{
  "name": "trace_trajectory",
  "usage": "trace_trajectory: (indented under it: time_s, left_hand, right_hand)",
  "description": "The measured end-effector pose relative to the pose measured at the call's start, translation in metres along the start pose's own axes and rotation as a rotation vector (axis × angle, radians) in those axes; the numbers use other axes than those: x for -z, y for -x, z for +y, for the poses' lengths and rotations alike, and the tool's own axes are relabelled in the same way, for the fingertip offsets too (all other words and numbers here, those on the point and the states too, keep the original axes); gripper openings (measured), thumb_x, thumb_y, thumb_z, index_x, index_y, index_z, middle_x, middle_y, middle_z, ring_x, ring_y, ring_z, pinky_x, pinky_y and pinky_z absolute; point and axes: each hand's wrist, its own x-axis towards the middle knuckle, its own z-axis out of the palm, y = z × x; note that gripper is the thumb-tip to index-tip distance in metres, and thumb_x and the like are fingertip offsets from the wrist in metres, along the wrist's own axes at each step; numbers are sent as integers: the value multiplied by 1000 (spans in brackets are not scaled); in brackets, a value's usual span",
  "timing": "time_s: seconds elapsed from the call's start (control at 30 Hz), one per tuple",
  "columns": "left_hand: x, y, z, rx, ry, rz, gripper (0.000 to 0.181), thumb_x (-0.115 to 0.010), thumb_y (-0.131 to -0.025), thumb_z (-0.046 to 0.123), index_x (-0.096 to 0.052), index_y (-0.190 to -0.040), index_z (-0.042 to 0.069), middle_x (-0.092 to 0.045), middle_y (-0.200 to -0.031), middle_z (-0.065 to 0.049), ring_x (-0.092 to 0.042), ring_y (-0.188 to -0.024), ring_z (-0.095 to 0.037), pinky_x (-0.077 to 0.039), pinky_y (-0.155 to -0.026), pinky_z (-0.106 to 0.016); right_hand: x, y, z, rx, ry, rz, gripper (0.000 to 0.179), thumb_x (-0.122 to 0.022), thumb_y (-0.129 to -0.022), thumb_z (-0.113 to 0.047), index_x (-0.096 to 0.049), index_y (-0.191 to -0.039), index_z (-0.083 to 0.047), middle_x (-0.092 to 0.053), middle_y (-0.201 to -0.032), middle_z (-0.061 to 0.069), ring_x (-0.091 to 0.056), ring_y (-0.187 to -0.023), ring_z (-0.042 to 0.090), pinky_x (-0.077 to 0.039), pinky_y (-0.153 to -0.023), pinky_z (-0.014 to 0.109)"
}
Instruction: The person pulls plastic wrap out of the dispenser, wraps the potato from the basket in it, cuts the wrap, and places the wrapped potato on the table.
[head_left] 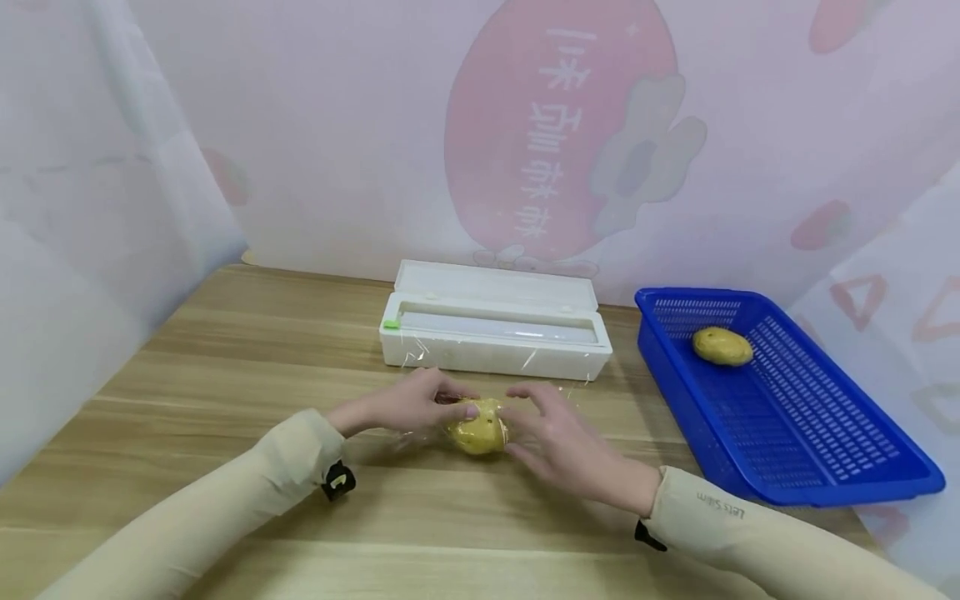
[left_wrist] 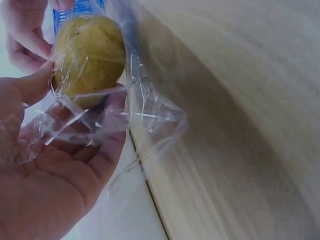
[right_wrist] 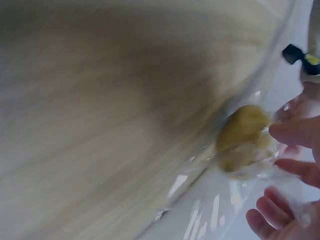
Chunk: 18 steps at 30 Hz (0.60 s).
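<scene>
A yellow potato (head_left: 477, 432) wrapped in clear plastic film (left_wrist: 150, 117) is between both hands, over the middle of the wooden table. My left hand (head_left: 420, 404) holds it from the left, thumb on its side and fingers beneath, as the left wrist view shows. Loose film bunches over the left palm and sticks out past the fingers. From the right, my right hand (head_left: 562, 442) reaches to the potato's other end, its fingers spread apart. In the right wrist view, one fingertip (right_wrist: 282, 132) touches the wrapped potato and film trails beside the lower fingers.
Behind the hands stands a white cling film box (head_left: 495, 354), lid raised, with a roll (head_left: 498, 327) inside and a green tab at its left end. A blue plastic basket (head_left: 750, 450) at the right holds another potato (head_left: 722, 346). A printed curtain (head_left: 337, 150) hangs behind the table (head_left: 247, 367).
</scene>
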Motion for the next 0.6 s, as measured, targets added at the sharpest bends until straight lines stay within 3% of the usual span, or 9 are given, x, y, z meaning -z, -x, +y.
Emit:
trace_trajectory:
  time_s: [0.1, 0.2, 0.23, 0.37, 0.5, 0.6]
  left_hand:
    - [2, 0, 1, 5, 6, -21, 40, -61, -99, 34, -66, -127, 7, -71, -110, 3, -62, -82, -4, -51, -81, -30]
    - [1, -1, 3, 20, 0, -40, 41, -62, -98, 36, -66, -127, 7, -71, -111, 2, -63, -84, -5, -51, -84, -31]
    - [1, -2, 3, 26, 3, -45, 41, -62, -98, 35, -66, -127, 7, -71, -110, 2, -63, -80, -7, -51, -82, -32]
    - [1, -3, 4, 39, 13, -51, 39, -63, -97, 35, -67, -126, 9, -70, -114, 1, -65, -89, -5, -52, -83, -30]
    - [3, -3, 4, 44, 32, -63, 35, -61, -99, 34, -69, -123, 11, -72, -105, 3, -59, -70, -4, -52, -74, -29]
    - [5, -2, 4, 41, 35, -72, 34, -60, -99, 34, -69, -123, 10, -72, -97, 7, -52, -61, -7, -50, -69, -31]
  right_hand:
    - [-4, 0, 6, -56, -4, -6, 40, -81, -81, -19, -68, -118, -8, -54, -128, 15, -50, -118, 29, -44, -98, 43]
    - [-6, 1, 9, -61, 5, 11, 40, -80, -82, -19, -68, -119, -8, -55, -126, 14, -52, -116, 28, -46, -95, 44]
    - [-7, 1, 9, -52, 9, 21, 41, -80, -82, -19, -67, -120, -8, -55, -126, 13, -52, -115, 28, -47, -94, 43]
    - [-7, -2, 8, 37, 33, 64, 45, -79, -79, -17, -67, -121, -9, -55, -126, 14, -53, -115, 28, -46, -96, 43]
    - [-8, -3, 5, 87, 63, 43, 49, -80, -79, -23, -66, -124, -9, -56, -123, 13, -54, -114, 27, -45, -97, 43]
    - [-11, -2, 4, 28, 65, -5, 55, -81, -80, -29, -63, -127, -7, -56, -122, 11, -54, -112, 25, -46, -94, 42]
